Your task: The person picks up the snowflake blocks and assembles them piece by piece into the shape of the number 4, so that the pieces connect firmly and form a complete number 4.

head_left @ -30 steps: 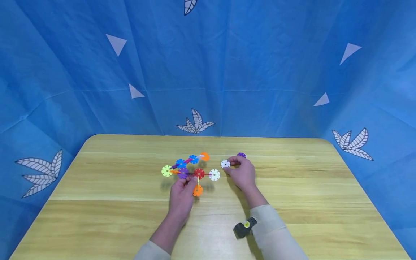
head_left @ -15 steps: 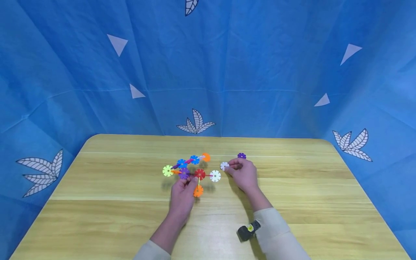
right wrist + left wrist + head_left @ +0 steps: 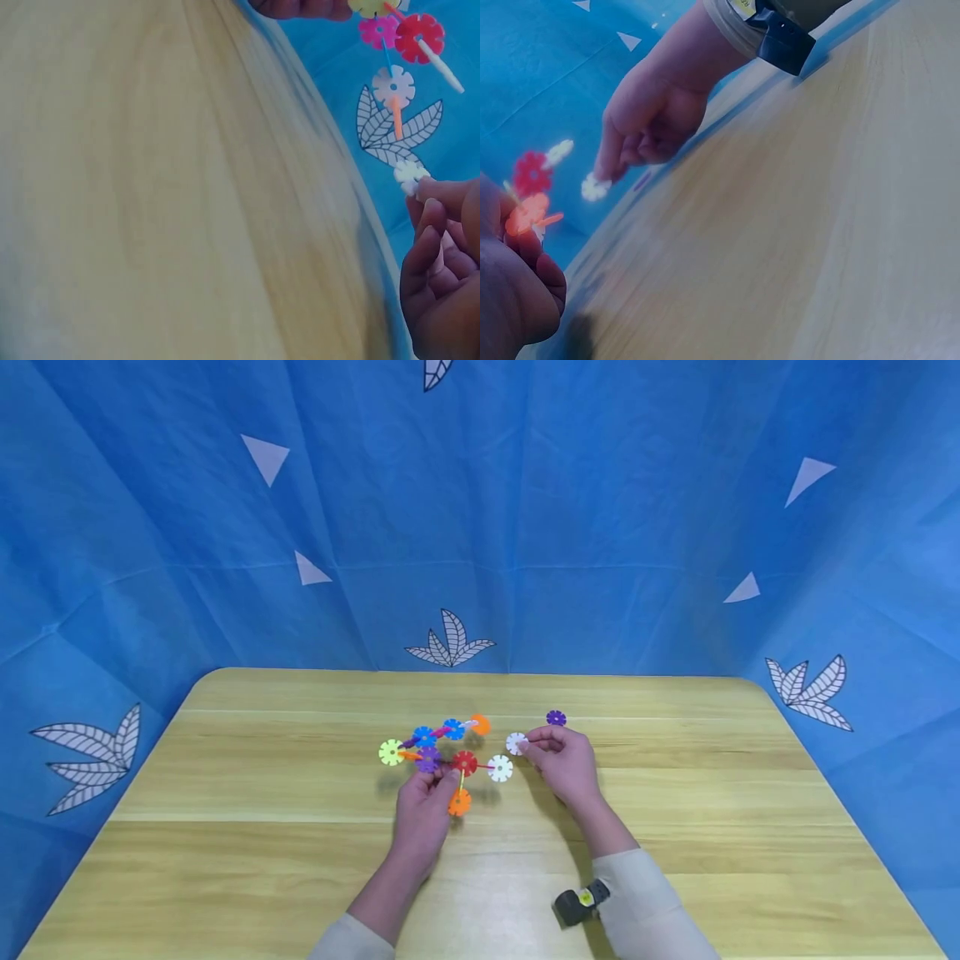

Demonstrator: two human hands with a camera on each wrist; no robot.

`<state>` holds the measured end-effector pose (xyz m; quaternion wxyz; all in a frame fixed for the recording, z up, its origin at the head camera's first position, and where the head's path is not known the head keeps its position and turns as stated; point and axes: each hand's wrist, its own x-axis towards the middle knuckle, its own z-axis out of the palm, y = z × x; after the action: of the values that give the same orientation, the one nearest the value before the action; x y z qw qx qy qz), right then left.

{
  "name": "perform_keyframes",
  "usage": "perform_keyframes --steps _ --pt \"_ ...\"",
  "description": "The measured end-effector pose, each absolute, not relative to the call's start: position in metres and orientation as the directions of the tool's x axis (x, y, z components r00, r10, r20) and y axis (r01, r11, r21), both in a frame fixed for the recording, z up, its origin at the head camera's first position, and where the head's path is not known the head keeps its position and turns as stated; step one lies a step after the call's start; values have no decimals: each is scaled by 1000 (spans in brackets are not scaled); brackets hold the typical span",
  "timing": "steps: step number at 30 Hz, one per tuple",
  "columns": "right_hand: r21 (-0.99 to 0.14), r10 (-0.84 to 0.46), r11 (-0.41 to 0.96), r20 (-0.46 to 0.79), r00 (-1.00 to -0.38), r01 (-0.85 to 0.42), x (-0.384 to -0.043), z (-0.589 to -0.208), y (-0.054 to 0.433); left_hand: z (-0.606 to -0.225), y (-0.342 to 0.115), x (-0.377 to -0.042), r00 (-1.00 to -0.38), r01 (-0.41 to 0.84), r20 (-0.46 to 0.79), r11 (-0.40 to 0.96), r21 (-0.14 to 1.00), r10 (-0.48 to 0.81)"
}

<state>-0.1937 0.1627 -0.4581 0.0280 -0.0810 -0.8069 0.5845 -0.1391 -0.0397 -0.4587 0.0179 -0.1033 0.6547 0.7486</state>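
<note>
My left hand (image 3: pixel 423 817) pinches a joined chain of notched plastic discs, thumb and fingers near the red disc (image 3: pixel 464 763) and the purple disc (image 3: pixel 427 759). A white disc (image 3: pixel 500 768) sticks out at the chain's right, and an orange disc (image 3: pixel 460 802) hangs below the red one. Farther back in the chain are a yellow-green disc (image 3: pixel 391 752), blue discs (image 3: pixel 424 737) and another orange disc (image 3: pixel 481 724). Between thumb and fingertips, my right hand (image 3: pixel 564 766) holds a single white disc (image 3: pixel 410 177), apart from the chain and just right of it.
A loose purple disc (image 3: pixel 556 717) lies on the wooden table (image 3: pixel 712 810) just beyond my right hand. A black wrist camera (image 3: pixel 576 907) is strapped at my right sleeve. Blue printed cloth (image 3: pixel 600 527) hangs behind the table's far edge.
The chain and my left hand have shifted slightly to the right. The white disc in my right hand has turned a little and sits lower, and the purple disc beyond shows more fully.
</note>
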Motion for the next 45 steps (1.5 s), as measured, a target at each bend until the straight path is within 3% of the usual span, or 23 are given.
perform_keyframes --steps 13,45 --pt "-982 117 168 -64 -991 83 -186 -447 157 -461 -40 -138 -978 -172 -186 -138 975 -92" --pt "-994 -139 106 17 -990 -32 -179 -435 142 -461 -40 -137 -987 -157 -162 -135 978 -23"
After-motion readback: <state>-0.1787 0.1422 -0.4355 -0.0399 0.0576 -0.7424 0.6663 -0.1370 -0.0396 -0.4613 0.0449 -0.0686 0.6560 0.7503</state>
